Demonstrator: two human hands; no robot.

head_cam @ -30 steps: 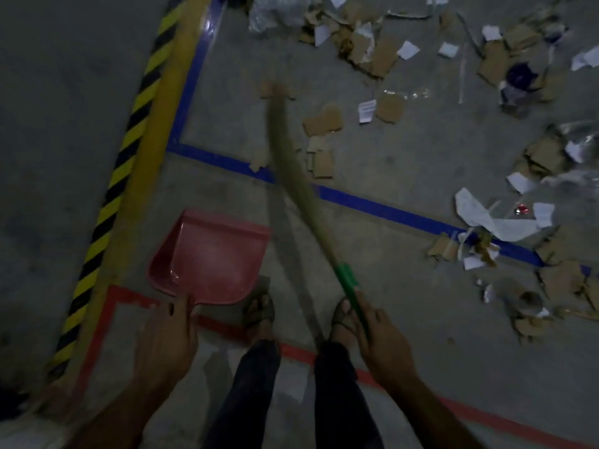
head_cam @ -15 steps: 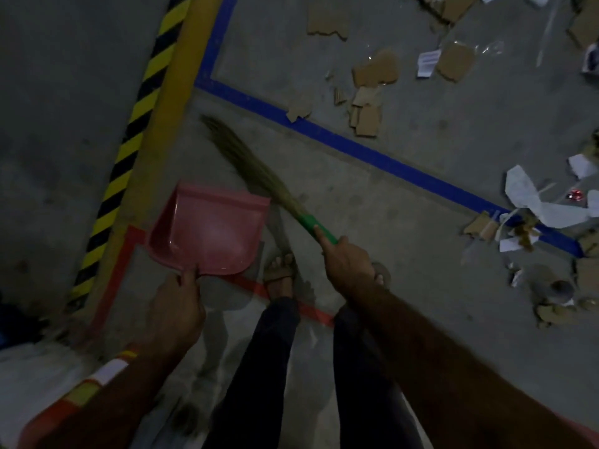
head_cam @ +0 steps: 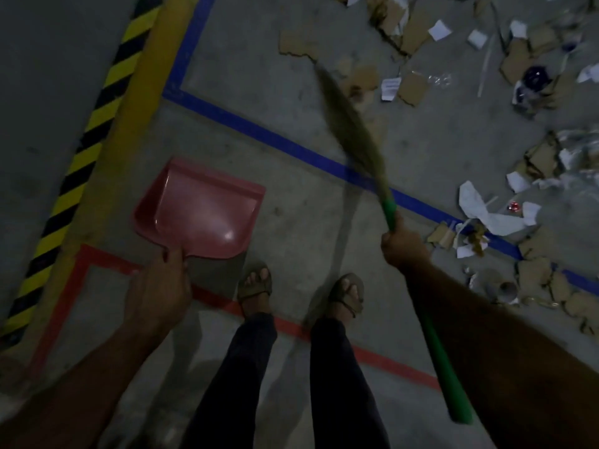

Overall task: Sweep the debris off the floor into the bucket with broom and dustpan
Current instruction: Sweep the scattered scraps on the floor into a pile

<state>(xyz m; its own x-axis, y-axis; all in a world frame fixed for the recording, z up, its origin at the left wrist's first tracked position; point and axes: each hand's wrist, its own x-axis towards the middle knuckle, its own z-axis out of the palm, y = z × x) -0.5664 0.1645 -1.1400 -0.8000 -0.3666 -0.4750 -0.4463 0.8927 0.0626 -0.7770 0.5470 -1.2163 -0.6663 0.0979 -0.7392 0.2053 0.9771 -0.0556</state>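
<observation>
My left hand (head_cam: 162, 283) grips the handle of a pink dustpan (head_cam: 201, 209), which is held low over the grey floor with nothing in it. A grass broom (head_cam: 353, 131) with a green handle is gripped by my right hand (head_cam: 403, 246). Its blurred bristles point up and away toward torn cardboard pieces (head_cam: 410, 89) and white paper scraps (head_cam: 486, 215) scattered beyond the blue line. The handle's end sticks out behind my forearm. No bucket is in view.
A blue tape line (head_cam: 291, 144) crosses the floor ahead of my sandalled feet (head_cam: 256, 283). Red tape (head_cam: 223, 299) runs under them. A yellow strip with black-and-yellow hazard stripes (head_cam: 87, 131) borders the left. More debris lies at right, including a dark round object (head_cam: 536, 77).
The broom swung from low left beside the dustpan up and to the right, and my right hand moved rightward with it. The dustpan stayed in my left hand.
</observation>
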